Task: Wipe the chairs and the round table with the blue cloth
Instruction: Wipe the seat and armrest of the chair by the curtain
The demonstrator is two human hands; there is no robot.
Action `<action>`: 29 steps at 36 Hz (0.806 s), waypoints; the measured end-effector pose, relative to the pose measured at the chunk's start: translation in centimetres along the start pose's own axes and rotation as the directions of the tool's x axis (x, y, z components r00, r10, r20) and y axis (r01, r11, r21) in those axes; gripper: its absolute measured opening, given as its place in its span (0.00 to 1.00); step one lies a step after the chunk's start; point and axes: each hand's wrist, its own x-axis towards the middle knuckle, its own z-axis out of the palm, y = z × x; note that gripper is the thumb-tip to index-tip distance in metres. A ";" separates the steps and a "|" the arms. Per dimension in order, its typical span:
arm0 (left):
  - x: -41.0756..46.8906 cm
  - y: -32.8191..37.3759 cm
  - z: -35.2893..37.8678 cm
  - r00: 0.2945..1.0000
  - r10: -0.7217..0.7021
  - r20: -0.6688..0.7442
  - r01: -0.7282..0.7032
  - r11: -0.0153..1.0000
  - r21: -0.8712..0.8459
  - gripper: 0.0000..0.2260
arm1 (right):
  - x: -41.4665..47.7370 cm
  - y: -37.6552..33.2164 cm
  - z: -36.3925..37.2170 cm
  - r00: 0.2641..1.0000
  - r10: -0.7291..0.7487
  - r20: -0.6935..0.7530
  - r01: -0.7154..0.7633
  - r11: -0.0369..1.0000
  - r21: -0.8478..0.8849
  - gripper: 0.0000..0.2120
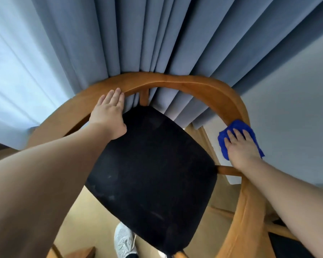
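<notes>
A wooden chair (175, 83) with a curved armrest rail and a black seat (153, 168) fills the middle of the head view. My left hand (108, 116) rests flat on the rail at the left, fingers straight. My right hand (241, 148) presses the blue cloth (237, 124) flat against the rail on the right side. The cloth shows around and beyond my fingers. The round table is out of sight.
Blue-grey curtains (157, 34) hang right behind the chair back. A pale wall (287, 90) stands to the right. Tan floor (82, 220) lies below, with my white shoe (123, 241) under the seat's front. Part of another wooden frame (280, 228) shows at lower right.
</notes>
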 end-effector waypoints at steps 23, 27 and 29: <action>-15.2 21.5 -18.2 0.909 0.417 -0.010 -0.386 0.832 -0.398 0.27 | -30.1 9.2 4.0 0.963 0.263 -0.053 0.000 0.197 0.980 0.36; -19.1 27.8 -22.2 0.811 0.576 -0.104 -0.552 0.696 -0.460 0.20 | -34.8 11.7 5.1 0.896 0.414 -0.159 0.141 0.074 0.987 0.34; -20.8 30.7 -23.4 0.755 0.642 -0.135 -0.626 0.644 -0.440 0.21 | -37.1 12.7 5.9 0.855 0.479 -0.198 0.203 0.042 0.978 0.34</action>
